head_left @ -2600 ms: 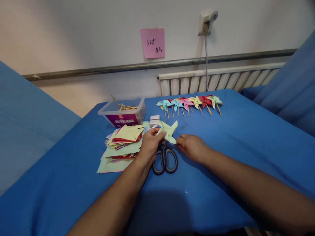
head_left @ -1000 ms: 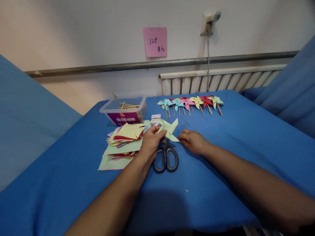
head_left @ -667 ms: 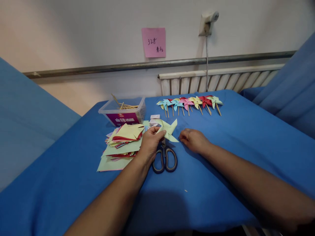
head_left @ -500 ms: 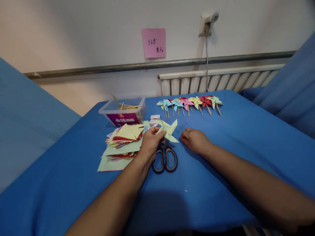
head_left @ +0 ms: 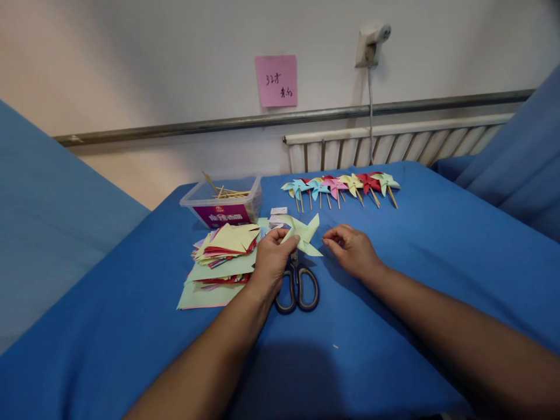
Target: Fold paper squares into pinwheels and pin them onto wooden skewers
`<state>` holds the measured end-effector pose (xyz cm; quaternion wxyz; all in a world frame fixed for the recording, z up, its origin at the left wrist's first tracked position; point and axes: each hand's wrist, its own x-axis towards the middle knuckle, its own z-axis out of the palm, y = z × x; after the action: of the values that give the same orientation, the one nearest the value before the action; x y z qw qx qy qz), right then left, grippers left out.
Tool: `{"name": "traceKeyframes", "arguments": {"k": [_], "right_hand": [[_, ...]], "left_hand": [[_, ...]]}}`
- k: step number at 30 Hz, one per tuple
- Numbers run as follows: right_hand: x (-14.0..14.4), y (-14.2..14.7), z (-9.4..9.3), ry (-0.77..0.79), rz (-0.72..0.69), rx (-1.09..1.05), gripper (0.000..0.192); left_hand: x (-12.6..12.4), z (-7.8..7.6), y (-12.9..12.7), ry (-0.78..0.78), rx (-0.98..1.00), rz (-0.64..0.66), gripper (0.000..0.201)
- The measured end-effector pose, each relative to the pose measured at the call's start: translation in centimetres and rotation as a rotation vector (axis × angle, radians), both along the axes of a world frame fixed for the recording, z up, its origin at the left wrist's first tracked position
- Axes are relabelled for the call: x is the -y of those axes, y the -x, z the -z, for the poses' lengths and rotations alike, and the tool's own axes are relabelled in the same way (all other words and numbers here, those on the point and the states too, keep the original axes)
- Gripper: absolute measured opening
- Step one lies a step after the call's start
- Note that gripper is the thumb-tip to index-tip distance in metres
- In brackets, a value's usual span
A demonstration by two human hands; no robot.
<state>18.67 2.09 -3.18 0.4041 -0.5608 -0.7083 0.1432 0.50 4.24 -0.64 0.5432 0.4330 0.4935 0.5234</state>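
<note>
Pale-green paper pinwheel point(head_left: 301, 232) sits pinched in your left hand point(head_left: 271, 262); right hand point(head_left: 353, 251), fingers loosely apart, empty. Squeezing could crush its folds.

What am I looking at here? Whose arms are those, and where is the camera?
The camera sits on a person's head and looks down, so you see that person's own two arms reaching forward, with no machine anywhere. The left hand pinches a pale green paper pinwheel that has no stick. The right hand rests close beside it, fingers curled, with nothing in it that I can see. Both are over a blue cloth. Under the pinwheel lie scissors. To the left is a pile of coloured paper squares, and behind it a clear box of thin wooden sticks. Farther back is a row of finished pinwheels on sticks. A pink note is stuck on the wall.
</note>
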Motion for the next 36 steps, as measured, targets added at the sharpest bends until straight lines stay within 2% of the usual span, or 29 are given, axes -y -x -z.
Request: {"name": "traceKeyframes", "arguments": {"k": [2,5,15,20,36], "right_hand": [[0.7,0.6,-0.4,-0.081,-0.004,-0.153,0.011],[1.8,1.5,-1.2,-0.138,-0.034,-0.246,0.009],[2.0,1.3,-1.4,-0.185,-0.049,-0.119,0.01],[2.3,1.5,-1.6,-0.206,-0.079,-0.098,0.012],[2.0,1.4,-1.1,-0.238,-0.08,-0.155,0.007]], "left_hand": [[0.4,-0.2,-0.2,-0.014,-0.016,0.009,0.03],[0.9,-0.4,-0.6,-0.05,-0.045,0.036,0.026],[1.7,-0.4,-1.2,-0.047,-0.097,0.101,0.026],[1.8,-0.7,-1.3,-0.055,-0.117,0.088,0.027],[1.5,-0.5,-1.0,-0.121,-0.076,0.142,0.022]]}}
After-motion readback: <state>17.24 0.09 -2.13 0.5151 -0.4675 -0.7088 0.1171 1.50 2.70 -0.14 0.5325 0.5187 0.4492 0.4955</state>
